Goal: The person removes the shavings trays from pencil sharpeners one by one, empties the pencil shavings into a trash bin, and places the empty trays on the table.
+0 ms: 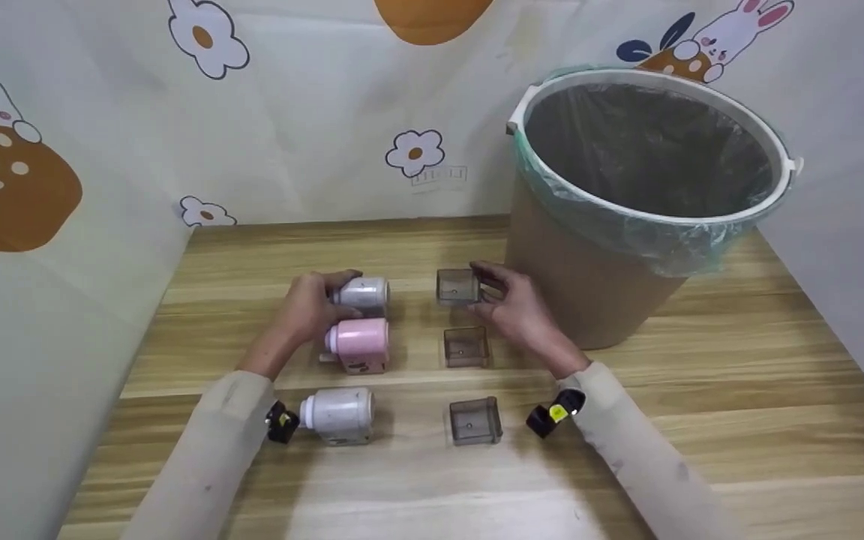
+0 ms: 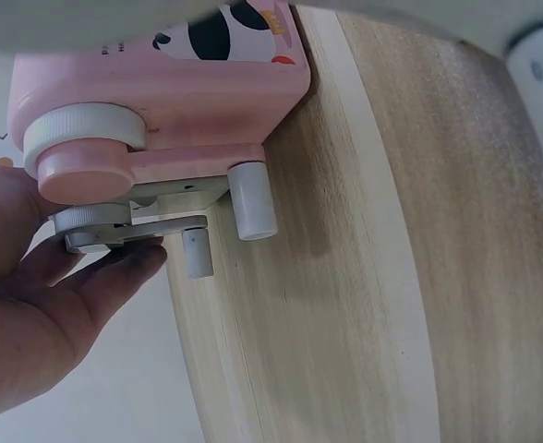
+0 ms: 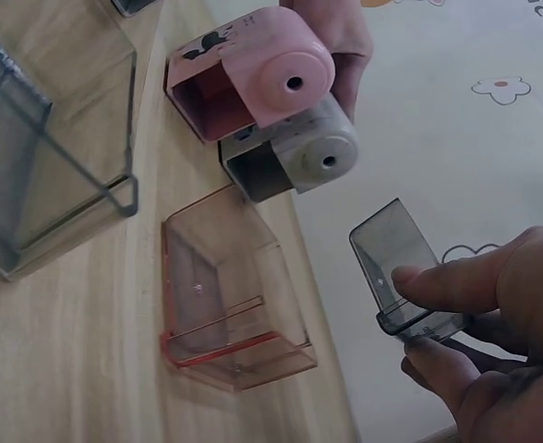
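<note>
My left hand grips the far grey hand-crank pencil sharpener, its fingers around the crank end. Beside it stands a pink pencil sharpener with a white crank. Nearer to me is another grey pencil sharpener. In the right wrist view, the front openings of the pink and far grey sharpeners hold no drawers. My right hand pinches a clear grey shavings drawer between thumb and fingers. Two more drawers lie on the table: a reddish clear one in the middle and a grey one nearest me.
A tall brown bin with a white rim and a green liner stands at the back right, close to my right hand. Behind the wooden table hangs a printed wall covering. Both wrists wear dark straps with small devices.
</note>
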The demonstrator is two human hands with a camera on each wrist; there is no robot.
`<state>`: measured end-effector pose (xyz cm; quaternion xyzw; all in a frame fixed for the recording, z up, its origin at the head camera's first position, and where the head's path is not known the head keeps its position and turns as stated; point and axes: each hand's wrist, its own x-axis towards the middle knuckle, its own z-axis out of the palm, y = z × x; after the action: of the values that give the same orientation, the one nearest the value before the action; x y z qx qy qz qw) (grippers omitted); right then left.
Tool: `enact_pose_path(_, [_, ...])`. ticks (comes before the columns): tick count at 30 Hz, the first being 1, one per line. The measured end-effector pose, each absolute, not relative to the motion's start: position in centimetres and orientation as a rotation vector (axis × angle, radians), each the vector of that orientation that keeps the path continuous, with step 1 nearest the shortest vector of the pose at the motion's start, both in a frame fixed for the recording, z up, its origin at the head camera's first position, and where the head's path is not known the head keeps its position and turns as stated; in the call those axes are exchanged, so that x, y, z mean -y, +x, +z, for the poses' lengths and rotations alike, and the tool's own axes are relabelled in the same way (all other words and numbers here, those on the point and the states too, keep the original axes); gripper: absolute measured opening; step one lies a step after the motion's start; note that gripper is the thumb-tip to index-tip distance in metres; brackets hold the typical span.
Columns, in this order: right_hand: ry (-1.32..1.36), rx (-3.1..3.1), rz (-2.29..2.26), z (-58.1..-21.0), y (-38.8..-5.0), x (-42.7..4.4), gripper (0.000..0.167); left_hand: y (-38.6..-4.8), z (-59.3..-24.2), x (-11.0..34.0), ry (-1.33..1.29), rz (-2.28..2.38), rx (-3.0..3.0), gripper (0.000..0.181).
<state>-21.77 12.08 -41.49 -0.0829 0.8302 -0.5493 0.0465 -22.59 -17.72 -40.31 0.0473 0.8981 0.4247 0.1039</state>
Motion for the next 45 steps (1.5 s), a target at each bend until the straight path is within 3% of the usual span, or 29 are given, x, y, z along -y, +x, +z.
enact_pose_path(45, [0.066, -2.563, -1.575, -44.5, -23.0, -10.6, 0.072, -22.5, -40.6, 17.7, 0.156, 1.292, -2.674, 0.065])
